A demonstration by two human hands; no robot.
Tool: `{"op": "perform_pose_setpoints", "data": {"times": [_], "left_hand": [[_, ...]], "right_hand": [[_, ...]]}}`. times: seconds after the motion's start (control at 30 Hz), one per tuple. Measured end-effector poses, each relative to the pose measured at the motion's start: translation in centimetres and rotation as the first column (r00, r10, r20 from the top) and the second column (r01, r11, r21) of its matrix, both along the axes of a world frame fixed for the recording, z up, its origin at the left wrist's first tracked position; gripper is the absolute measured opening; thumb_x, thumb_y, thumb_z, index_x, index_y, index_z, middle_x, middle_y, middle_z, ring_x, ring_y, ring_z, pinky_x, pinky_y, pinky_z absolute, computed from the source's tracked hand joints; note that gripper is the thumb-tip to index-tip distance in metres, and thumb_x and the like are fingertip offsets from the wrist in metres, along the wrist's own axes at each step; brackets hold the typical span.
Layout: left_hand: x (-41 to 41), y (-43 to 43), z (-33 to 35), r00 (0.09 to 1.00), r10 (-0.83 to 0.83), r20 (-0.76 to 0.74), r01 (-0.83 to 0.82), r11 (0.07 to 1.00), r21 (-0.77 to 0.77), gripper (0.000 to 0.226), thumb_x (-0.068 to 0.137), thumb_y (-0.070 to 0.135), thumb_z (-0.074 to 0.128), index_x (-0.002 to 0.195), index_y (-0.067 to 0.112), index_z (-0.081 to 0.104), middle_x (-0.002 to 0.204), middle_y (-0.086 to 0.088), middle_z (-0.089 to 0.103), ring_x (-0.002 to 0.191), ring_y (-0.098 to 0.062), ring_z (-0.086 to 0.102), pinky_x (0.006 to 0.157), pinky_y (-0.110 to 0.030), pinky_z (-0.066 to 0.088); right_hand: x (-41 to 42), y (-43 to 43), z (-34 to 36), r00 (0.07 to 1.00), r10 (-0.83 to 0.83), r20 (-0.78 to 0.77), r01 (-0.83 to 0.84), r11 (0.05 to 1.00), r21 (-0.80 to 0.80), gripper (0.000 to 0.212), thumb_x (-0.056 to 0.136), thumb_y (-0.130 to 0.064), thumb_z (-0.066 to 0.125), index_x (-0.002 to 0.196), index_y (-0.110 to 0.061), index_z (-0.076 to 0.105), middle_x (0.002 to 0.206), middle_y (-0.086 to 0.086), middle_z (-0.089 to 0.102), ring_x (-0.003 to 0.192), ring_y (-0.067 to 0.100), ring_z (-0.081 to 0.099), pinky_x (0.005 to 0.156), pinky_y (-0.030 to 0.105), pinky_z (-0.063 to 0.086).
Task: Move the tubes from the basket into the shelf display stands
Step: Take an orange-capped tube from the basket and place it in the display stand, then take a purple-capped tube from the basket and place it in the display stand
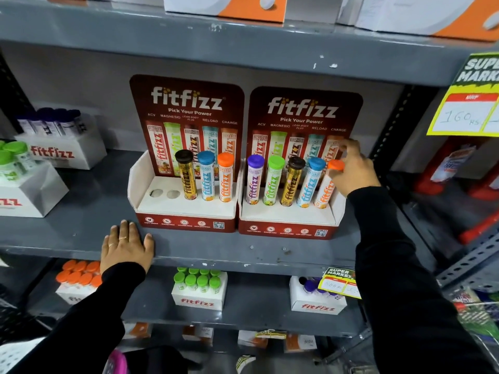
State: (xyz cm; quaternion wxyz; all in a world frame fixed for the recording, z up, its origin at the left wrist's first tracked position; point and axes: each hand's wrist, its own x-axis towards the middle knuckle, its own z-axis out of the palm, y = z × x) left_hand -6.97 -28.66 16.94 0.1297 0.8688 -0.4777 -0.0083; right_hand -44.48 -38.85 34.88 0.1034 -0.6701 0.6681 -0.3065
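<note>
Two red-and-white display stands sit side by side on the grey shelf. The left stand [186, 209] holds three upright tubes with black, blue and orange caps, and its two leftmost holes [164, 193] are bare. The right stand [289, 215] holds several tubes. My right hand [353, 168] grips the orange-capped tube [325, 193] in that stand's rightmost hole, fingers around its cap. My left hand [127, 245] rests flat on the shelf's front edge, left of the stands, holding nothing. The basket is not clearly in view.
White boxes of tubes [62, 149] stand at the shelf's left. More boxed tubes [199, 290] sit on the shelf below. A yellow price tag [467, 114] hangs at the right beside a perforated upright. The upper shelf overhangs the stands.
</note>
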Motion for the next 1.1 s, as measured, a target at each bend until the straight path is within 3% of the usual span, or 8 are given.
{"op": "perform_pose_setpoints", "data": {"times": [0.2, 0.4, 0.53, 0.63, 0.73, 0.83, 0.93, 1.1], "left_hand": [[0.1, -0.2, 0.0, 1.0, -0.007, 0.015, 0.007, 1.0, 0.023, 0.058, 0.096, 0.037, 0.029, 0.144, 0.003, 0.025, 0.155, -0.013, 0.02, 0.142, -0.031, 0.014, 0.117, -0.041, 0.008], [1.8, 1.8, -0.7, 0.971, -0.237, -0.013, 0.227, 0.941, -0.25, 0.056, 0.088, 0.034, 0.033, 0.12, -0.006, 0.056, 0.128, -0.024, 0.056, 0.121, -0.04, 0.05, 0.103, -0.044, 0.036], [4.3, 7.7, -4.4, 0.985, -0.174, 0.015, 0.166, 0.909, -0.383, 0.052, 0.08, 0.022, 0.041, 0.122, -0.007, 0.048, 0.128, -0.03, 0.052, 0.126, -0.04, 0.036, 0.108, -0.039, 0.023], [6.5, 14.3, -10.1, 0.996, 0.043, -0.081, -0.063, 0.96, -0.272, 0.061, 0.074, 0.024, 0.04, 0.127, -0.005, 0.04, 0.132, -0.031, 0.048, 0.128, -0.039, 0.029, 0.111, -0.038, 0.014], [7.7, 21.2, -15.3, 0.94, 0.281, -0.193, -0.308, 0.942, -0.131, 0.054, 0.085, 0.026, 0.038, 0.126, -0.007, 0.047, 0.135, -0.027, 0.047, 0.128, -0.039, 0.037, 0.111, -0.037, 0.017], [7.9, 26.7, -18.6, 0.832, 0.508, -0.225, -0.511, 0.858, 0.049, 0.059, 0.086, 0.03, 0.033, 0.124, -0.01, 0.05, 0.132, -0.028, 0.051, 0.123, -0.042, 0.047, 0.108, -0.039, 0.023], [7.9, 30.3, -21.4, 0.732, 0.64, -0.234, -0.602, 0.768, 0.218, 0.063, 0.083, 0.033, 0.03, 0.124, -0.012, 0.05, 0.13, -0.029, 0.051, 0.119, -0.046, 0.05, 0.101, -0.049, 0.037], [7.3, 32.3, -24.2, 0.74, 0.651, -0.171, -0.605, 0.755, 0.255, 0.062, 0.095, 0.038, 0.021, 0.126, -0.009, 0.048, 0.135, -0.026, 0.047, 0.125, -0.04, 0.044, 0.108, -0.039, 0.017]], "right_hand": [[6.9, 2.4, 0.5, 0.999, 0.04, -0.028, -0.048, 0.909, -0.414, 0.045, 0.078, 0.008, 0.055, 0.123, 0.0, 0.053, 0.123, 0.022, 0.057, 0.121, 0.037, 0.047, 0.104, 0.043, 0.04], [20.9, 6.7, -3.1, 0.834, 0.549, -0.057, -0.473, 0.658, -0.586, 0.041, 0.07, 0.0, 0.045, 0.105, 0.007, 0.065, 0.103, 0.024, 0.069, 0.106, 0.024, 0.043, 0.093, 0.029, 0.035], [30.4, 12.1, -8.2, 0.542, 0.835, -0.09, -0.78, 0.461, -0.423, 0.041, 0.069, -0.005, 0.037, 0.092, 0.008, 0.069, 0.09, 0.021, 0.074, 0.093, 0.033, 0.062, 0.085, 0.032, 0.041], [36.5, 16.3, -14.4, 0.29, 0.953, -0.085, -0.943, 0.27, -0.194, 0.039, 0.068, -0.009, 0.038, 0.084, 0.004, 0.071, 0.083, 0.018, 0.074, 0.079, 0.035, 0.07, 0.082, 0.033, 0.044], [41.5, 19.5, -20.4, 0.097, 0.995, -0.031, -0.973, 0.101, 0.206, 0.044, 0.07, -0.015, 0.034, 0.094, 0.0, 0.068, 0.094, 0.018, 0.072, 0.086, 0.036, 0.067, 0.081, 0.039, 0.051], [45.3, 21.3, -24.5, 0.027, 0.998, -0.052, -0.858, 0.05, 0.511, 0.036, 0.087, -0.007, 0.046, 0.123, -0.001, 0.051, 0.119, 0.022, 0.061, 0.109, 0.036, 0.058, 0.088, 0.039, 0.048], [48.8, 23.2, -28.0, -0.082, 0.992, -0.098, -0.767, 0.0, 0.642, 0.04, 0.091, -0.007, 0.048, 0.13, -0.003, 0.041, 0.123, 0.021, 0.058, 0.114, 0.037, 0.054, 0.089, 0.04, 0.046], [52.4, 26.8, -32.1, -0.271, 0.92, -0.284, -0.71, 0.008, 0.704, 0.043, 0.097, -0.01, 0.041, 0.137, 0.0, 0.03, 0.133, 0.021, 0.048, 0.122, 0.037, 0.046, 0.093, 0.045, 0.047]]}}
